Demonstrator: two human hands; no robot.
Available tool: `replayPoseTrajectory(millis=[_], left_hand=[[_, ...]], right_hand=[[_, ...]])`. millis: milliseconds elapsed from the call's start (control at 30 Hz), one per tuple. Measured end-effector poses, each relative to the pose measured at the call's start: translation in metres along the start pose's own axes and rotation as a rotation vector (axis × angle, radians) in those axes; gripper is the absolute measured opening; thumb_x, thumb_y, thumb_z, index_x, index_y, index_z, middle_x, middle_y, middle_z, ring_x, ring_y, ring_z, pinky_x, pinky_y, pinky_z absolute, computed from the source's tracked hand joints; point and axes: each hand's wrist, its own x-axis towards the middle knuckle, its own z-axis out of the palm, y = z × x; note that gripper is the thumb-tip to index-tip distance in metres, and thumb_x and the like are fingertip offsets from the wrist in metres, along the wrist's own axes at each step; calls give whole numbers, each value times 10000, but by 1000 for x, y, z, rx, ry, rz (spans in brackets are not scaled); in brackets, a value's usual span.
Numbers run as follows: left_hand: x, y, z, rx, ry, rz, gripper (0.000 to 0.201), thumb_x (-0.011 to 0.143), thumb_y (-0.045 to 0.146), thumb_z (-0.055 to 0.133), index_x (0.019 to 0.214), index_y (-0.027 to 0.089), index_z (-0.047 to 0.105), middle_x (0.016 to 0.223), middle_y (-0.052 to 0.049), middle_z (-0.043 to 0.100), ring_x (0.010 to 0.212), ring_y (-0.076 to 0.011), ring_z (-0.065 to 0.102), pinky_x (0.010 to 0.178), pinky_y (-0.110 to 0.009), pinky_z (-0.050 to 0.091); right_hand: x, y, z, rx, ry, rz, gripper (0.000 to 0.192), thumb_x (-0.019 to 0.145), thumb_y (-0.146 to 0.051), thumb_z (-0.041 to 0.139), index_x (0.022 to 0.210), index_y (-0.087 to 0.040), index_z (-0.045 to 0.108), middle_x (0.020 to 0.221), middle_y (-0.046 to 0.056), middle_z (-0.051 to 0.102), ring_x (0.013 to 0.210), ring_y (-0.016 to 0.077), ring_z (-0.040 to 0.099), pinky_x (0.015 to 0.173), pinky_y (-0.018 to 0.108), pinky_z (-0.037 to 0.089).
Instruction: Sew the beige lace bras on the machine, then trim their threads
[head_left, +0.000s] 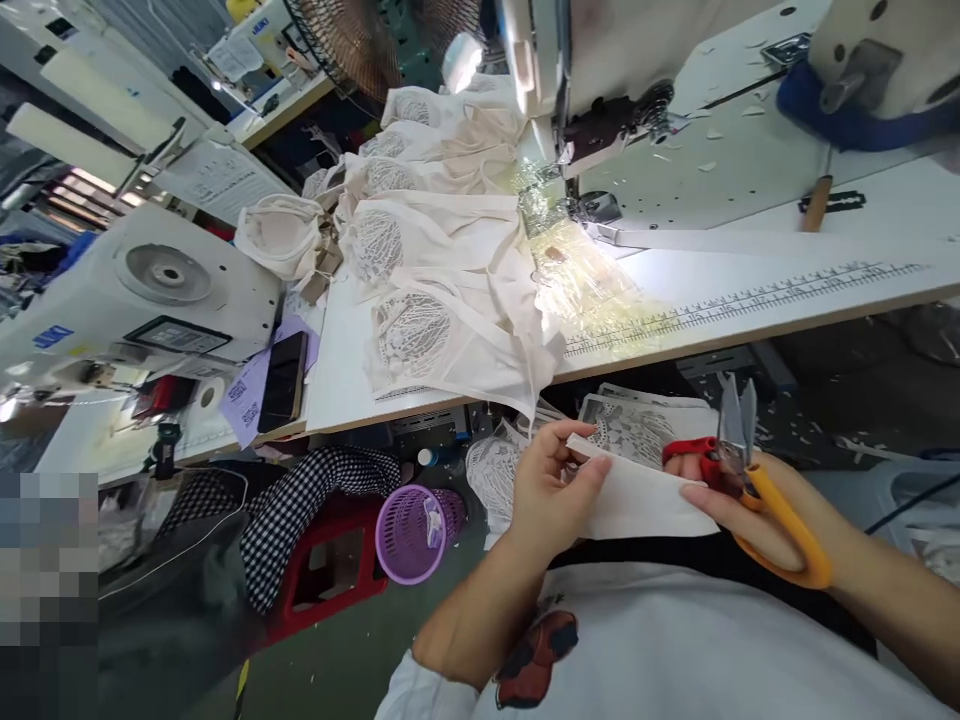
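Below bench point(750, 300):
Left hand point(551, 485): grip pinched closed on cloth strip point(645, 495).
Right hand point(739, 505): grip closed around snips point(739, 430), fingertip touching strip.
Behind: lace piece point(637, 425).

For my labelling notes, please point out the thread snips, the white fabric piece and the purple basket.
thread snips point(780, 520), head view, on the orange handle
white fabric piece point(637, 495), head view, middle of the cloth
purple basket point(409, 535), head view, on its front wall
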Motion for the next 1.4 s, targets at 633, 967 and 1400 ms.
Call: replayPoseTrajectory(millis=[633,967,1400], left_hand=[[-7,0,0,295,24,281,291,764,263,631,1045,199,590,877,-52,631,691,-126,553,635,-254,467],[-5,7,0,40,-78,190,179,759,295,636,753,182,497,769,-36,631,736,-149,583,673,-279,472],[-1,27,2,759,-226,877,258,791,149,561,1046,191,572,1116,-113,624,1134,-257,532,1012,-457,358]], right_hand=[[-10,8,5,-92,131,-38,187,838,-363,528,699,-242,500,957,26,692,798,203,647,641,285,501],[-10,0,15,75,227,-62,169,809,-331,577,689,-240,501,801,17,633,703,180,601,581,267,476],[-6,-1,16,153,127,20,203,799,-399,588,741,-220,510,684,2,582,573,148,546,527,262,485]])
